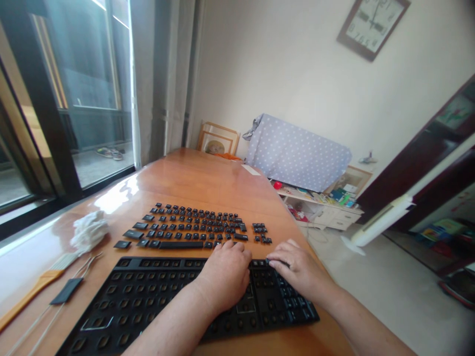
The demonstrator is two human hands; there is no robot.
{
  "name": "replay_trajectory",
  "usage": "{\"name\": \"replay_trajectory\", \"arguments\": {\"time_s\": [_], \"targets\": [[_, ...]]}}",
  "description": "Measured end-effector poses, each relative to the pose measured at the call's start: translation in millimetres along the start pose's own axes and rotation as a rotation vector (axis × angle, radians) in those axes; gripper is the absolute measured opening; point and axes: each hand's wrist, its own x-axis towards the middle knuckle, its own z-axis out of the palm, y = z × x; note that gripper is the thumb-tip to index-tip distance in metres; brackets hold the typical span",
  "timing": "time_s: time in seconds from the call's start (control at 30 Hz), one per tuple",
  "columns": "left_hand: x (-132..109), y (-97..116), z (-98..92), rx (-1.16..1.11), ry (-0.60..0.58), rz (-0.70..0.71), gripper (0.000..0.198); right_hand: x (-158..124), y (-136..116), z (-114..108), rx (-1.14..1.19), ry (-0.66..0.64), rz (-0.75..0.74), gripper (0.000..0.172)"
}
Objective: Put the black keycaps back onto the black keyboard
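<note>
A black keyboard frame (148, 296) with most of its keycaps off lies near me on the orange wooden table (193, 183). Beyond it the loose black keycaps (185, 228) are laid out in rows. My left hand (224, 274) rests curled on the frame's upper middle, fingers bent down over its far edge. My right hand (299, 269) lies on the frame's right part, where several keys remain, its fingers together and pointing left, fingertips on the top edge. What either hand grips, if anything, is hidden.
A crumpled white cloth (89, 230) lies at the table's left, with an orange-handled brush (37, 284) and a wire keycap puller (69, 289) nearer me. Right of the table are a low cluttered shelf (322, 202), a dotted cloth cover (297, 153) and a white fan (378, 217).
</note>
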Motion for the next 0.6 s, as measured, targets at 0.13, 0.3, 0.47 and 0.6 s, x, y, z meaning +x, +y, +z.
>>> {"name": "replay_trajectory", "arguments": {"time_s": [0.13, 0.3, 0.47, 0.6], "targets": [[-0.6, 0.7, -0.4, 0.001, -0.005, -0.003, 0.022, 1.3, 0.1, 4.2, 0.009, -0.015, 0.010, 0.014], [-1.0, 1.4, -1.0, -0.005, -0.013, -0.006, 0.023, 1.5, 1.0, 2.9, 0.001, -0.053, 0.006, 0.016], [-0.6, 1.8, -1.6, -0.007, -0.018, -0.009, 0.023, 2.4, -0.7, 1.0, -0.011, -0.073, 0.012, 0.017], [-0.8, 1.6, -1.6, 0.004, -0.014, -0.009, 0.023, 4.8, -2.9, -0.8, -0.041, -0.097, 0.010, 0.017]]}}
